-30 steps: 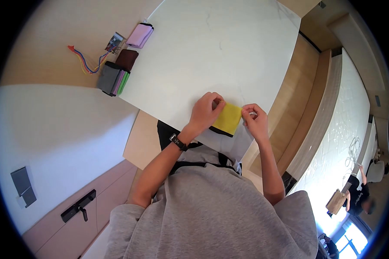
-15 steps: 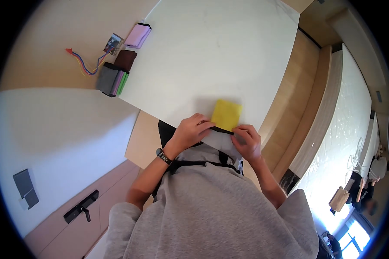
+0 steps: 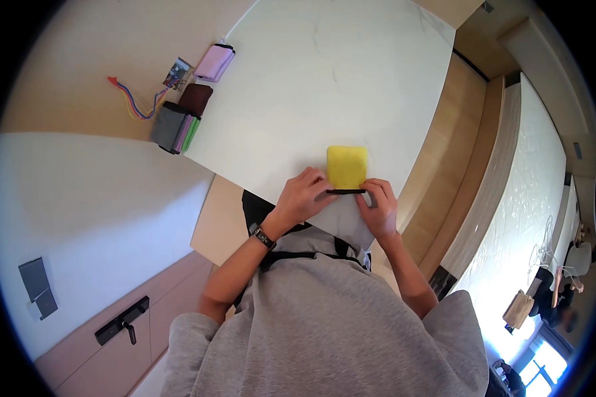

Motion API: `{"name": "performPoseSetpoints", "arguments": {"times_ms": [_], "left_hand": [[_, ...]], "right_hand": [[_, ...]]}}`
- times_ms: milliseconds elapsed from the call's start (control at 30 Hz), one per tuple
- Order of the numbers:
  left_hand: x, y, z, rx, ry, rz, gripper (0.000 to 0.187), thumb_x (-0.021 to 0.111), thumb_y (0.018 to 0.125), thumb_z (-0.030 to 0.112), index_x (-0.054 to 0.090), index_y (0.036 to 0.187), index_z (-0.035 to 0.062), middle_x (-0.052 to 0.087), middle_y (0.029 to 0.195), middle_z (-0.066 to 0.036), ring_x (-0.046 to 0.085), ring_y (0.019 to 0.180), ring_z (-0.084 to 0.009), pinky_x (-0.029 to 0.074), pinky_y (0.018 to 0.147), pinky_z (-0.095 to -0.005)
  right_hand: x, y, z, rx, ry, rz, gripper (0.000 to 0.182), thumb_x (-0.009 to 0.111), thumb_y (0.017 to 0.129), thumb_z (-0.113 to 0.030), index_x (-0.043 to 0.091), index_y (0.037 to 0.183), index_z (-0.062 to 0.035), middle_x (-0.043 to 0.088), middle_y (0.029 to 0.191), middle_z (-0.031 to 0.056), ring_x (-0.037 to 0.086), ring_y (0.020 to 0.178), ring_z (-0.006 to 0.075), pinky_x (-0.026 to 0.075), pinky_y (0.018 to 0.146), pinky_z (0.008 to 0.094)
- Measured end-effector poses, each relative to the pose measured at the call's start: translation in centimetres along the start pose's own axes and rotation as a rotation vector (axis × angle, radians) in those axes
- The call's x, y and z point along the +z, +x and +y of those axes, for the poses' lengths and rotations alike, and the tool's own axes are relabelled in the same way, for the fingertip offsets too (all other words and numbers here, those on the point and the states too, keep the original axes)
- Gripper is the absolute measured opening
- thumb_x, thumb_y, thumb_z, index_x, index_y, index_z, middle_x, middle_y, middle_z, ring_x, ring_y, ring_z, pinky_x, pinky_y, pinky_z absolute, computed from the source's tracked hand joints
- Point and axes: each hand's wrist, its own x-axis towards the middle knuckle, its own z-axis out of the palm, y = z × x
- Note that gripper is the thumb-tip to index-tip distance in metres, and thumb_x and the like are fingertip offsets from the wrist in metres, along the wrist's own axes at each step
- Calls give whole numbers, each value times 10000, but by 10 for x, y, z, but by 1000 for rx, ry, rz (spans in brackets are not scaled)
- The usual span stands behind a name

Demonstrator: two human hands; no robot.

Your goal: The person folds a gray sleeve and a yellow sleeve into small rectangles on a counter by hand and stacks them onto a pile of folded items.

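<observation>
A folded yellow cloth (image 3: 346, 167) with a black edge along its near side lies on the white tabletop (image 3: 298, 99), close to the corner by my body. My left hand (image 3: 304, 195) pinches the near left corner of the cloth between thumb and fingers. At the near right corner, my right hand (image 3: 379, 206) has its fingers closed on the black edge. The cloth is a neat square, lying flat with its sides straight to me.
At the table's left edge are a folded pink cloth (image 3: 214, 63), a dark brown cloth (image 3: 195, 100) and a stack of grey, purple and green cloths (image 3: 171, 126). Coloured cables (image 3: 139, 107) lie beyond them. To the right, a person (image 3: 563, 294) is at a plastic-covered table (image 3: 516, 198).
The yellow cloth has turned slightly and now sits square to me, its black edge straight. Both hands have shifted a little with it, still at its near corners.
</observation>
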Motion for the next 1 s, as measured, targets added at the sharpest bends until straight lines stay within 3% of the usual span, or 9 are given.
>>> {"name": "performPoseSetpoints", "arguments": {"times_ms": [33, 100, 200, 233, 300, 533, 733, 800, 1000], "left_hand": [[1, 2, 2, 1, 2, 1, 198, 791, 756, 46, 662, 904, 77, 578, 860, -49, 601, 723, -239, 517, 588, -328], [6, 6, 8, -261, -65, 139, 353, 777, 812, 88, 644, 1138, 68, 609, 988, -84, 634, 770, -223, 539, 637, -306], [22, 11, 4, -606, -303, 262, 449, 733, 885, 133, 558, 1286, 34, 614, 1075, -122, 649, 825, -177, 545, 658, -289], [21, 15, 3, -605, -303, 263, 449, 733, 885, 133, 558, 1286, 34, 614, 1075, -122, 649, 825, -177, 545, 658, -289], [18, 26, -1, -886, -617, 82, 483, 691, 943, 187, 506, 1341, -13, 629, 1085, -114, 648, 849, -134, 545, 678, -278], [14, 38, -11, -977, -836, -21, 392, 657, 976, 193, 567, 1283, -33, 665, 1000, -61, 638, 819, -103, 534, 697, -265], [-2, 34, 6, -875, -866, -49, 280, 695, 928, 74, 602, 1180, -4, 677, 1099, -73, 641, 1037, -142, 517, 906, -310], [-8, 29, 11, -840, -1064, -59, 287, 705, 887, -17, 578, 1143, 8, 667, 1167, -97, 620, 1137, -172, 492, 986, -332], [-22, 21, 28, -641, -1155, 17, 306, 691, 852, -107, 563, 1106, 5, 659, 1221, -145, 622, 1151, -189, 484, 1040, -346]], "right_hand": [[0, 1, 0, -2, 1, 1, 299, 771, 687, 68, 677, 954, -26, 658, 989, 118, 674, 899, 306, 564, 759, 373], [0, 3, 1, 33, 23, 2, 289, 769, 688, 64, 674, 944, -31, 658, 1003, 131, 663, 957, 307, 558, 787, 370], [-3, 11, -1, 64, 88, -50, 345, 756, 733, 59, 650, 1051, -27, 659, 1081, 124, 654, 1030, 253, 543, 832, 343], [-1, 12, -3, 63, 88, -49, 345, 756, 733, 59, 650, 1051, -27, 659, 1081, 124, 654, 1030, 253, 543, 832, 343], [3, 13, -8, 482, 597, -61, 406, 732, 795, 46, 596, 1172, -19, 637, 1180, 103, 622, 1102, 190, 524, 871, 319], [12, 21, -6, 631, 688, 3, 466, 649, 866, 69, 507, 1302, -19, 594, 1190, 80, 573, 1145, 152, 488, 915, 271], [3, 36, -11, 709, 830, -91, 546, 652, 895, 38, 459, 1402, -16, 598, 1229, 103, 589, 1137, 166, 487, 964, 305], [2, 39, -15, 658, 914, -205, 559, 662, 901, 7, 452, 1419, -16, 593, 1269, 116, 584, 1172, 187, 455, 1027, 335], [-4, 40, -31, 412, 933, -293, 490, 695, 885, -31, 510, 1338, -3, 627, 1248, 134, 586, 1185, 205, 445, 1045, 349]]}}
